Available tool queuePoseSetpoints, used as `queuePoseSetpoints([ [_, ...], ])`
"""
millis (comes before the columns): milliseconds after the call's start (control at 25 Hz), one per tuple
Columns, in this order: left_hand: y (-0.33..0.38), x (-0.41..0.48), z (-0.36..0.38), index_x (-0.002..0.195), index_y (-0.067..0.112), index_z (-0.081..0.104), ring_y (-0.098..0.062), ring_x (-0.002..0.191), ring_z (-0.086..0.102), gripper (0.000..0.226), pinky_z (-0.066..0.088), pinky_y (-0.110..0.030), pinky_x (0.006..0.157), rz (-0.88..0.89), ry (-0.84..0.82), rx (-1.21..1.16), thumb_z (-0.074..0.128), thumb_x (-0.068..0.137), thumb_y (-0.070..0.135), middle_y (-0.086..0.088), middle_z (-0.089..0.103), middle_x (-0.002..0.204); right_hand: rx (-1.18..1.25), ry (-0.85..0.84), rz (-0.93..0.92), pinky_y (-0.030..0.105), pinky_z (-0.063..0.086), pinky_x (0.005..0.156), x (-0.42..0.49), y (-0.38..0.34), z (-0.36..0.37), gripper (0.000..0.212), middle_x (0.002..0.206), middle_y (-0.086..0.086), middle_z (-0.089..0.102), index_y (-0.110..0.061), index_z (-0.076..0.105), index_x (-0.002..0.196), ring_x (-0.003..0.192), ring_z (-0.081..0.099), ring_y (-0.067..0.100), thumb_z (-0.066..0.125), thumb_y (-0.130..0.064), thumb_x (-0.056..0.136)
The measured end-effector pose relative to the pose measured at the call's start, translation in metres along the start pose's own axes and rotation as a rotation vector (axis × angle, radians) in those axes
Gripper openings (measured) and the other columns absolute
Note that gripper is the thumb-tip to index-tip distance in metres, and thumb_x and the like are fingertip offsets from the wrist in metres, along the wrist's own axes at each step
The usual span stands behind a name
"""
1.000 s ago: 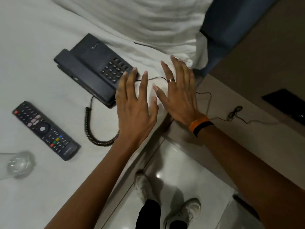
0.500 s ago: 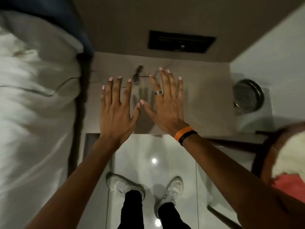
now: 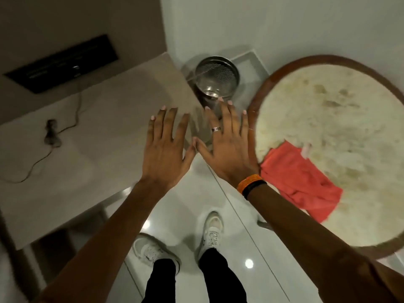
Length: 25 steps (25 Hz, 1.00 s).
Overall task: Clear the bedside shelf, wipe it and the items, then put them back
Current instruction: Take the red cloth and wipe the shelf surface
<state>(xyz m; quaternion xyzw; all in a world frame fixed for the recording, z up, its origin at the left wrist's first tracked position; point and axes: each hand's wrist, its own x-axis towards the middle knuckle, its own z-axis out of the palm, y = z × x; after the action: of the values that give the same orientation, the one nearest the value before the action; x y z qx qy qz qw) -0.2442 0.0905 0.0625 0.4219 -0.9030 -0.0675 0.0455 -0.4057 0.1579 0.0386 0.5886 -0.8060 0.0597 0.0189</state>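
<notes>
Holding left hand (image 3: pixel 166 147) and right hand (image 3: pixel 229 145) flat, fingers spread, empty, thumbs nearly touching, likely readied for the wiping step, with bare bedside shelf (image 3: pixel 98 132) under and left of them, red cloth (image 3: pixel 301 178) just right on the round table (image 3: pixel 328 119).

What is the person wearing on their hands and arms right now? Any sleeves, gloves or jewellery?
No gloves and no sleeves in view. The right hand wears a dark banded ring on one finger, plus an orange wristband and a black wristband side by side at the wrist. The left hand is unadorned. The fingernails on both look pale.
</notes>
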Motion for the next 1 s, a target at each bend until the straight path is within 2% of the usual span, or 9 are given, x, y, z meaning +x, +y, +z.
queuePoseSetpoints([
  [120,0.054,0.012,0.012,0.157,0.013,0.029,-0.039,0.153,0.024,0.070,0.023,-0.055,0.125,0.169,-0.029,-0.038,0.032,0.101,0.055,-0.020,0.030,0.163,0.016,-0.015,0.140,0.060,0.014,0.124,-0.036,0.058,-0.012,0.070,0.166,0.011,0.019,-0.023,0.030,0.155,0.155,0.015,0.031,0.034,-0.063,0.098],
  [280,0.124,0.018,0.033,0.151,0.007,0.044,-0.041,0.149,0.033,0.063,0.035,-0.057,0.118,0.464,-0.056,-0.170,0.057,0.098,0.038,-0.022,0.040,0.157,0.026,-0.026,0.296,0.058,0.017,0.123,-0.095,0.129,-0.018,0.060,0.164,0.008,0.024,-0.025,0.032,0.152,0.154,0.019,0.030,0.037,-0.053,0.099],
  [400,0.172,0.024,0.045,0.153,0.016,0.039,-0.031,0.150,0.031,0.068,0.036,-0.045,0.120,0.605,-0.255,-0.187,0.063,0.094,0.038,-0.011,0.032,0.161,0.007,-0.099,0.333,0.056,0.024,0.120,-0.143,0.170,-0.016,0.059,0.162,0.005,0.030,-0.029,0.031,0.153,0.150,0.027,0.028,0.038,-0.052,0.099],
  [480,0.193,0.026,0.057,0.155,0.021,0.036,-0.025,0.147,0.033,0.066,0.033,-0.036,0.121,0.681,-0.307,-0.128,0.060,0.097,0.042,-0.005,0.030,0.162,0.025,-0.130,0.300,0.051,0.030,0.116,-0.167,0.184,-0.011,0.056,0.160,0.005,0.034,-0.026,0.036,0.152,0.147,0.032,0.027,0.040,-0.048,0.101],
  [600,0.202,0.025,0.060,0.142,0.019,0.056,-0.025,0.128,0.051,0.047,0.044,-0.034,0.109,0.729,-0.266,-0.170,0.059,0.097,0.033,-0.005,0.052,0.148,0.058,-0.075,0.281,0.045,0.036,0.111,-0.174,0.182,-0.004,0.049,0.154,0.006,0.044,-0.021,0.045,0.148,0.138,0.041,0.027,0.040,-0.040,0.102],
  [680,0.201,0.025,0.057,0.118,0.016,0.073,-0.022,0.109,0.066,0.031,0.055,-0.030,0.092,0.809,-0.136,-0.184,0.064,0.089,0.023,-0.003,0.070,0.123,0.102,-0.012,0.265,0.046,0.042,0.103,-0.170,0.175,-0.004,0.045,0.142,0.010,0.054,-0.015,0.053,0.142,0.126,0.048,0.030,0.042,-0.033,0.103],
  [720,0.198,0.026,0.057,0.109,0.013,0.077,-0.022,0.103,0.069,0.027,0.058,-0.028,0.087,0.812,-0.065,-0.224,0.069,0.083,0.019,-0.004,0.073,0.114,0.132,0.010,0.252,0.047,0.044,0.100,-0.167,0.171,-0.004,0.043,0.137,0.012,0.057,-0.012,0.056,0.139,0.121,0.051,0.031,0.043,-0.030,0.103],
  [880,0.171,0.021,0.058,0.123,0.006,0.069,-0.024,0.120,0.059,0.032,0.050,-0.031,0.106,0.532,-0.283,-0.502,0.069,0.092,0.013,-0.012,0.062,0.130,0.240,-0.005,0.180,0.043,0.046,0.099,-0.149,0.146,-0.009,0.042,0.128,0.013,0.060,-0.009,0.055,0.140,0.115,0.051,0.030,0.046,-0.026,0.103],
  [1000,0.117,0.009,0.050,0.114,-0.003,0.070,-0.022,0.118,0.061,0.028,0.053,-0.030,0.104,0.340,-0.277,-0.712,0.074,0.088,0.005,-0.016,0.064,0.125,0.271,-0.029,0.047,0.044,0.048,0.098,-0.118,0.105,-0.002,0.039,0.128,0.013,0.062,-0.007,0.058,0.137,0.116,0.053,0.032,0.051,-0.022,0.102],
])
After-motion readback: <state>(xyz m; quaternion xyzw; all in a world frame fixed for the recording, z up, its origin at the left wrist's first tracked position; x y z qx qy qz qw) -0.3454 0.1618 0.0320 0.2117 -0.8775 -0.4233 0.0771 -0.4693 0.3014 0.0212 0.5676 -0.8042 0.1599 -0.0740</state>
